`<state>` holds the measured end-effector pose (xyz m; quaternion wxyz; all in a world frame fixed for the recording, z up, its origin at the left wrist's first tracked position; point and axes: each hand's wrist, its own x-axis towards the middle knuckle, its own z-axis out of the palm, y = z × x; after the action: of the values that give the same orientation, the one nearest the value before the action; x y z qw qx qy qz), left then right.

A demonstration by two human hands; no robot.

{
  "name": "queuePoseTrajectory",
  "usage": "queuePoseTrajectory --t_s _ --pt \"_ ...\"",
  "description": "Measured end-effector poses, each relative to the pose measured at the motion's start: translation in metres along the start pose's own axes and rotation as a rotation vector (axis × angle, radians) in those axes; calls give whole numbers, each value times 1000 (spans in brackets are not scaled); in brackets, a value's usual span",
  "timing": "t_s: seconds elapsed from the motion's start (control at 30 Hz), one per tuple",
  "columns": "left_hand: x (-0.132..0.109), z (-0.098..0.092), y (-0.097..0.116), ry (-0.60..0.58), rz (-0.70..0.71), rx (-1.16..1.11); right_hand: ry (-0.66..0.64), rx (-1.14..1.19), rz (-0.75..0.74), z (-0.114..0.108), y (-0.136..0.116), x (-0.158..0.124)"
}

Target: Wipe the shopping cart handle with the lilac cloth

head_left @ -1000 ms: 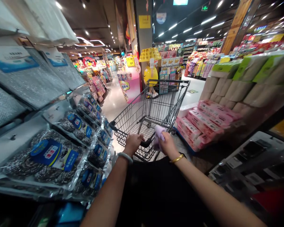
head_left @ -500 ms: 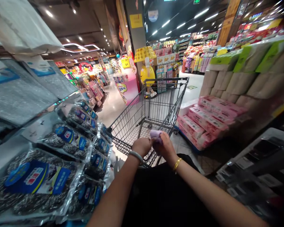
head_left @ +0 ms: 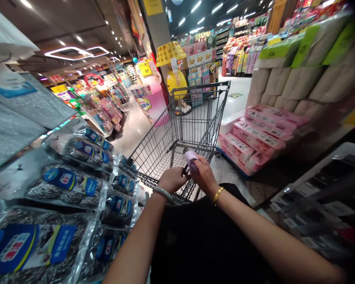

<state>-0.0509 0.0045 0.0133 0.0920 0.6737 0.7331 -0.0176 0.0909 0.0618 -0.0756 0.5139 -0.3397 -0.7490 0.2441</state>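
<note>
My right hand (head_left: 205, 173), with a gold bracelet at its wrist, is closed around a bunched light-purple cloth (head_left: 191, 157). Part of the cloth sticks up above the fingers. Beside it, my left hand (head_left: 173, 180), wearing a pale bangle, has its fingers curled in toward the right hand. A small dark piece shows at the left fingertips, but what they grip is unclear. Both hands are over the near end of a dark wire shopping cart (head_left: 192, 126). No goods show in the visible part of its basket.
Clear bags of dark scouring balls (head_left: 68, 181) line the left shelf. On the right, pink packs (head_left: 257, 134) sit on a low blue pallet beneath wrapped paper bundles (head_left: 284, 81). Ahead are a pink display stand (head_left: 154, 106) and a yellow figure (head_left: 177, 83) by a pillar.
The camera view has shifted, so the cart and displays sit higher and further left. Both hands stay close together, and the purple cloth remains in my right hand.
</note>
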Motion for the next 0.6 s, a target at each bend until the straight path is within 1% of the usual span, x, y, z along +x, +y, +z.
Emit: queuePoseTrajectory --t_s 0.13,0.3,0.37,0.47,0.6 --pt "3 -1 -11 3 17 5 -50 -1 -23 -1 1 11" --pt "6 -2 -30 -11 -3 4 -114 -83 -103 -2 5 41" --pt "7 -3 -38 -20 -8 4 -147 -127 -126 1 2 51" --pt "8 -5 -48 -38 -6 4 -206 -201 -178 8 -9 54" --pt "6 -9 -62 -64 16 -1 -324 -279 -277 13 -18 54"
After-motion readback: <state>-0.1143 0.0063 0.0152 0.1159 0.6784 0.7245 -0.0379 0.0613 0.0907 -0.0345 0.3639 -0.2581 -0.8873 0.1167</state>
